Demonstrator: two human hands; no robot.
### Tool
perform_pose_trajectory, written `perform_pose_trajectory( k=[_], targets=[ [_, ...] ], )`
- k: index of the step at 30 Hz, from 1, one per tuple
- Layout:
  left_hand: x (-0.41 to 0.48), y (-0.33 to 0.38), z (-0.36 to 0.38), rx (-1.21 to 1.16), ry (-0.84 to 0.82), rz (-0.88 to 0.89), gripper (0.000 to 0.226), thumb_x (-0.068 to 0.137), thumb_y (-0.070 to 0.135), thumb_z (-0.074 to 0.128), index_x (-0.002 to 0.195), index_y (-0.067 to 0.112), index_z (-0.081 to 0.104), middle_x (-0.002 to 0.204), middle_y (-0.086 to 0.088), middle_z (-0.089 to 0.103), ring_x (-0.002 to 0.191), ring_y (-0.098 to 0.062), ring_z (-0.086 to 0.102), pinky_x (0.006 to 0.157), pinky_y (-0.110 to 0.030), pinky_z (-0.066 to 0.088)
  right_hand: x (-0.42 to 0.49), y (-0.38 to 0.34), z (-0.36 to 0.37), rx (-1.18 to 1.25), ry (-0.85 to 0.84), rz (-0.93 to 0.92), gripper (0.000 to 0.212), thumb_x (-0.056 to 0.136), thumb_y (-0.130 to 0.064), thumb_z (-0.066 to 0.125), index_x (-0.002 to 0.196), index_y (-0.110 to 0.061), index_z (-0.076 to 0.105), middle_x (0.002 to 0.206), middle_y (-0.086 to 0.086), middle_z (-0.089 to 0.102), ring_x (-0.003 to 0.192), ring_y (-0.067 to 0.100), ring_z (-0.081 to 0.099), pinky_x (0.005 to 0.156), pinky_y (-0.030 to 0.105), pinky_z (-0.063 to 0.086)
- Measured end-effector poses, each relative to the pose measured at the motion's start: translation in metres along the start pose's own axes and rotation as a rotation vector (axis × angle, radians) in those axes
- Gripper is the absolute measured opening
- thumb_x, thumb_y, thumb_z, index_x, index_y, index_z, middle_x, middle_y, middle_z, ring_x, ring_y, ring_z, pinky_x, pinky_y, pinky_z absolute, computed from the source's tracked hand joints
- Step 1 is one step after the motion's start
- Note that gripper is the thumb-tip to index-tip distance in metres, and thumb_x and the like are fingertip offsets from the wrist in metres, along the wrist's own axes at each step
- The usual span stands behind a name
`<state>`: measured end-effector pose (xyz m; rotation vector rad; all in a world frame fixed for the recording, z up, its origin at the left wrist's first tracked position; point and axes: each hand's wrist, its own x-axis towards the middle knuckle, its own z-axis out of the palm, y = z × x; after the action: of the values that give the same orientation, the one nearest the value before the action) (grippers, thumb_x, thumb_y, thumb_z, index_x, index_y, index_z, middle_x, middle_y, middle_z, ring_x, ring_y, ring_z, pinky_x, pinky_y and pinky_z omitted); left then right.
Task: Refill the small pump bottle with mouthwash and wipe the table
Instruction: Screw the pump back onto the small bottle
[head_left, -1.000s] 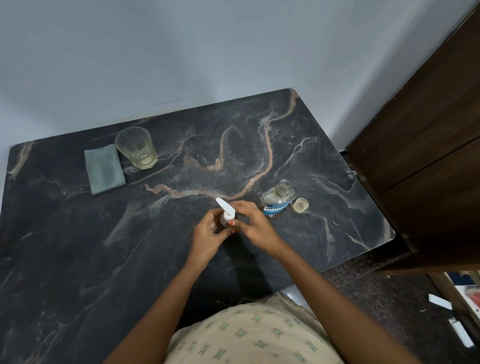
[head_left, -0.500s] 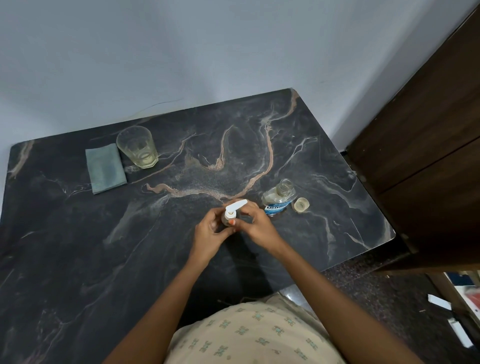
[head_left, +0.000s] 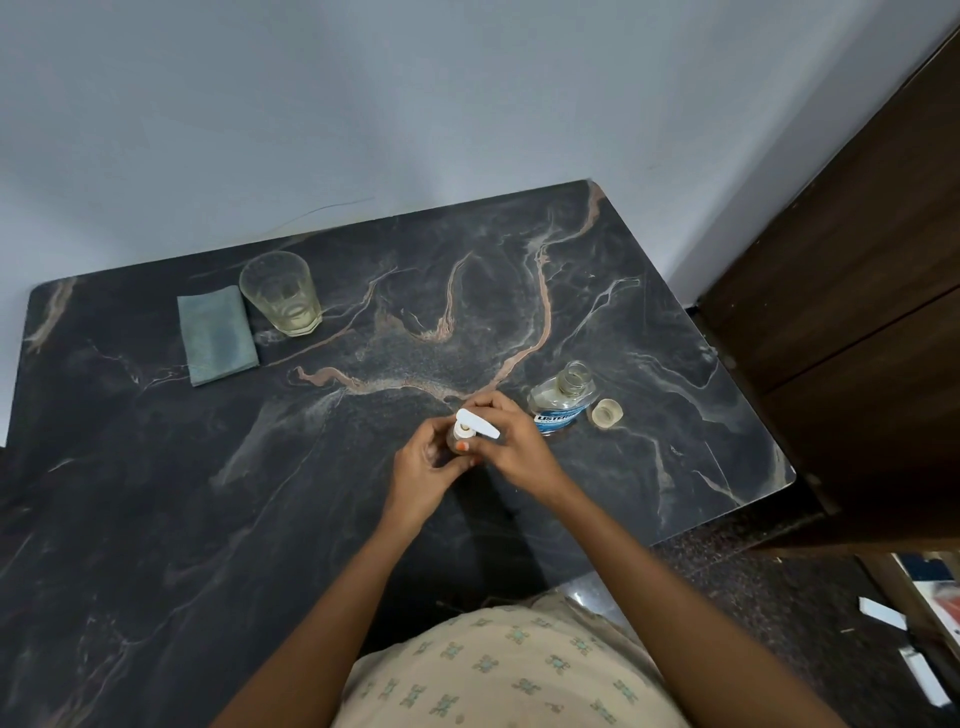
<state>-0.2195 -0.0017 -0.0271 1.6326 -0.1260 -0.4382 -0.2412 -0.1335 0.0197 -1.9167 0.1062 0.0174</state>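
Seemingly midway through the refill. Holds the small pump bottle (head_left: 461, 431) upright, on or just above the surface (head_left: 156, 493): left grip (head_left: 421, 467) curled round its body, right grip (head_left: 514, 447) pinching the white pump head (head_left: 483, 427) at the neck. Cannot tell whether twisting the head on or off, nor the fill level, hidden inside the left grip. Just right of the right grip: mouthwash bottle (head_left: 561, 400), open, its cap (head_left: 607, 414) lying beside it, so recapping probably left. Well away to the upper left of both grips: folded cloth (head_left: 215, 332) just beside 1 glass (head_left: 283, 296), neither in hand; wiping apparently not yet begun.
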Motion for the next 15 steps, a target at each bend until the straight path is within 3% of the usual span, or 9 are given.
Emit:
perform_pose_trajectory(
  k=[6,11,15],
  targets=[
    [0.000,0.001,0.002,0.037,0.032,0.019,0.048,0.067,-0.011,0.070,0.094,0.026,0.055,0.090,0.004,0.066,0.083,0.002,0.065,0.075,-0.011,0.050,-0.006,0.000,0.013,0.026,0.198,0.032,0.024,0.069,0.001,0.073,0.093,-0.004,0.070,0.089,-0.008,0.052,0.091,0.014,0.052,0.080,0.014,0.040],
    [-0.001,-0.001,0.003,0.028,0.028,0.022,0.051,0.067,-0.010,0.070,0.095,0.029,0.055,0.094,0.006,0.066,0.088,0.000,0.064,0.079,-0.013,0.050,-0.008,0.000,0.013,0.046,0.184,0.035,0.024,0.072,0.000,0.072,0.096,-0.001,0.068,0.092,-0.004,0.053,0.086,0.003,0.053,0.076,0.007,0.041],
    [-0.002,-0.001,0.003,-0.007,0.006,0.007,0.050,0.069,-0.009,0.069,0.101,0.027,0.055,0.101,0.003,0.065,0.098,-0.011,0.062,0.086,-0.020,0.049,-0.012,0.001,0.011,0.031,0.179,0.032,0.028,0.073,0.000,0.071,0.101,-0.003,0.067,0.093,-0.005,0.053,0.084,-0.009,0.052,0.076,0.002,0.038]
  ],
)
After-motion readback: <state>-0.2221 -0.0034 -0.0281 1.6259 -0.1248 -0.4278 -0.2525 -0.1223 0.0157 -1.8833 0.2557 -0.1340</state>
